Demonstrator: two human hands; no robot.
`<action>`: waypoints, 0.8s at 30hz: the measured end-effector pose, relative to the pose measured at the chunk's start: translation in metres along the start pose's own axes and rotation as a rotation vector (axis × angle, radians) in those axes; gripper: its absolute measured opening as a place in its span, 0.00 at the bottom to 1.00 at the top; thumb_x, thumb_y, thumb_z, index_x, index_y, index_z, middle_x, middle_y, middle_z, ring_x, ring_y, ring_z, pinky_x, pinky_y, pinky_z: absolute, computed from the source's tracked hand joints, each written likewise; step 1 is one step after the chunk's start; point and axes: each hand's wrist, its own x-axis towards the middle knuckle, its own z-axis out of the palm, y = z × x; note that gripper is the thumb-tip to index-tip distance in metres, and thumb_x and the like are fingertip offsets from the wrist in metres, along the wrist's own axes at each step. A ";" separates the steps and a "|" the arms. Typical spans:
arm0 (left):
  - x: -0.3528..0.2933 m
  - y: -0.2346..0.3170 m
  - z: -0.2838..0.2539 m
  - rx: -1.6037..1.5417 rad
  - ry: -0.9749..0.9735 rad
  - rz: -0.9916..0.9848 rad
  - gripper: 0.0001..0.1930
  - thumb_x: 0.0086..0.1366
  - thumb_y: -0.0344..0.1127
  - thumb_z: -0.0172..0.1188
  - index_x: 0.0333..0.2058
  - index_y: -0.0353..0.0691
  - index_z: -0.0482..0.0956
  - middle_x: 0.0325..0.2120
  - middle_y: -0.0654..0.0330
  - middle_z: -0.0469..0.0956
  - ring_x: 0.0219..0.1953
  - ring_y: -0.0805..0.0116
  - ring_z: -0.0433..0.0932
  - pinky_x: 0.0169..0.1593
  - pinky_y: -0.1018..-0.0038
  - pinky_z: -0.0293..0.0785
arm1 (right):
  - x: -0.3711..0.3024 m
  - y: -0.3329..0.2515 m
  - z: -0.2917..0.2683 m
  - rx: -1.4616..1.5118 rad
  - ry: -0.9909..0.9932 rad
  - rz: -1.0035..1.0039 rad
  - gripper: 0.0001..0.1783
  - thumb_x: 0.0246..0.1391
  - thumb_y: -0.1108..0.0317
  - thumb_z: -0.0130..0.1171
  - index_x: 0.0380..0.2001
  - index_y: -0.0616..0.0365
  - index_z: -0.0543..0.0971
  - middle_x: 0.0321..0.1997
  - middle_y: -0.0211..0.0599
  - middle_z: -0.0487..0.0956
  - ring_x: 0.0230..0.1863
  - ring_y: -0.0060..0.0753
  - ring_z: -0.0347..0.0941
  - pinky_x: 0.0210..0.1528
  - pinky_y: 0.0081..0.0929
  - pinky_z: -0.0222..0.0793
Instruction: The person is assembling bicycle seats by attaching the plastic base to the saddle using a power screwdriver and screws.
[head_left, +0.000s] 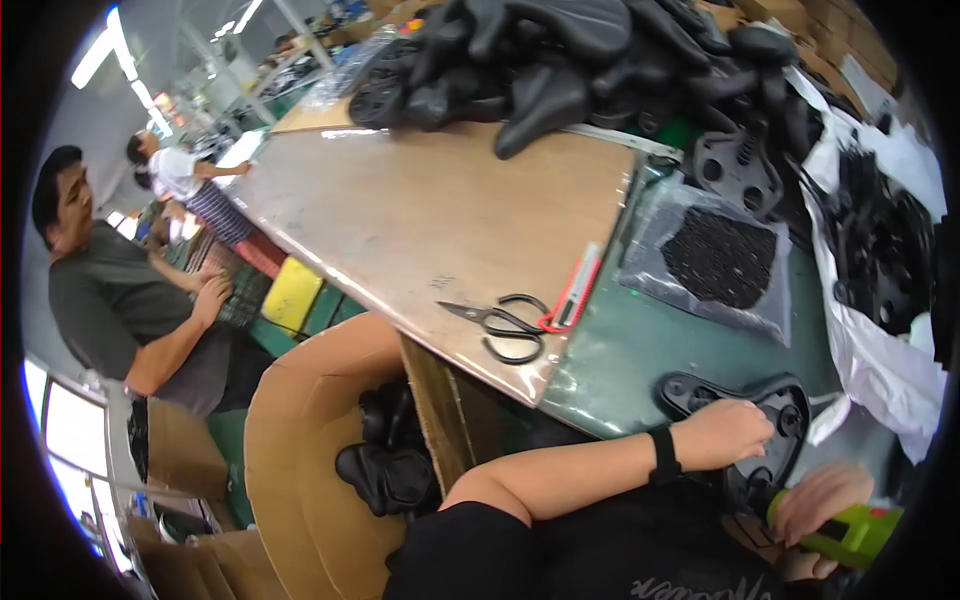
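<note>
My left hand (725, 432) rests on a black plastic saddle base (700, 392) that lies underside up on the green table top near my body. A black band sits on that wrist. My right hand (822, 505) grips a bright green power tool (850, 535) low at the right, its tip close to the base's narrow end. The tool's front end is hidden behind my hand.
Black scissors (505, 325) and a red box cutter (575, 290) lie on a brown board (430, 200). A clear bag of small black parts (720, 255) sits to the right. Saddles are heaped at the back (570, 50). An open carton with saddles (385, 460) stands left. A seated person (120, 300) is at far left.
</note>
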 end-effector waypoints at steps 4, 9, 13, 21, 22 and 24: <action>0.002 0.003 -0.008 0.006 0.024 0.022 0.10 0.59 0.40 0.58 0.27 0.39 0.71 0.27 0.55 0.74 0.36 0.54 0.74 0.41 0.62 0.71 | 0.013 -0.001 0.018 -0.189 0.120 -0.076 0.23 0.40 0.64 0.75 0.33 0.73 0.78 0.26 0.47 0.80 0.25 0.46 0.79 0.31 0.38 0.78; 0.006 0.005 -0.019 0.000 -0.013 -0.084 0.09 0.59 0.38 0.59 0.27 0.41 0.73 0.25 0.56 0.74 0.33 0.54 0.74 0.38 0.63 0.71 | 0.015 -0.011 0.040 -0.199 0.557 -0.036 0.22 0.40 0.60 0.71 0.28 0.71 0.80 0.24 0.46 0.79 0.26 0.49 0.77 0.30 0.37 0.74; 0.008 0.005 -0.014 0.062 -0.042 -0.077 0.09 0.57 0.38 0.61 0.28 0.41 0.73 0.24 0.57 0.73 0.31 0.56 0.74 0.35 0.64 0.71 | 0.012 -0.004 0.026 -0.294 0.264 -0.098 0.22 0.39 0.60 0.72 0.29 0.71 0.79 0.25 0.45 0.78 0.27 0.48 0.77 0.30 0.34 0.74; 0.010 0.007 -0.012 0.069 -0.069 -0.080 0.09 0.57 0.38 0.62 0.28 0.41 0.72 0.25 0.59 0.73 0.32 0.58 0.73 0.35 0.65 0.71 | 0.005 -0.017 0.025 -0.251 0.457 -0.126 0.15 0.51 0.66 0.63 0.30 0.72 0.79 0.25 0.46 0.78 0.25 0.46 0.76 0.29 0.35 0.75; 0.009 0.007 -0.010 0.072 -0.080 -0.063 0.09 0.57 0.38 0.62 0.28 0.41 0.72 0.25 0.59 0.73 0.32 0.58 0.73 0.35 0.65 0.71 | 0.009 -0.028 0.012 -0.353 0.205 -0.123 0.10 0.52 0.72 0.60 0.28 0.72 0.78 0.26 0.49 0.77 0.25 0.46 0.75 0.29 0.35 0.75; 0.008 0.004 -0.013 0.072 -0.052 -0.056 0.08 0.57 0.37 0.62 0.27 0.41 0.73 0.24 0.59 0.72 0.30 0.60 0.73 0.33 0.67 0.71 | 0.013 -0.036 0.012 -0.458 0.204 -0.184 0.08 0.56 0.73 0.57 0.29 0.71 0.78 0.27 0.51 0.76 0.25 0.46 0.75 0.29 0.37 0.75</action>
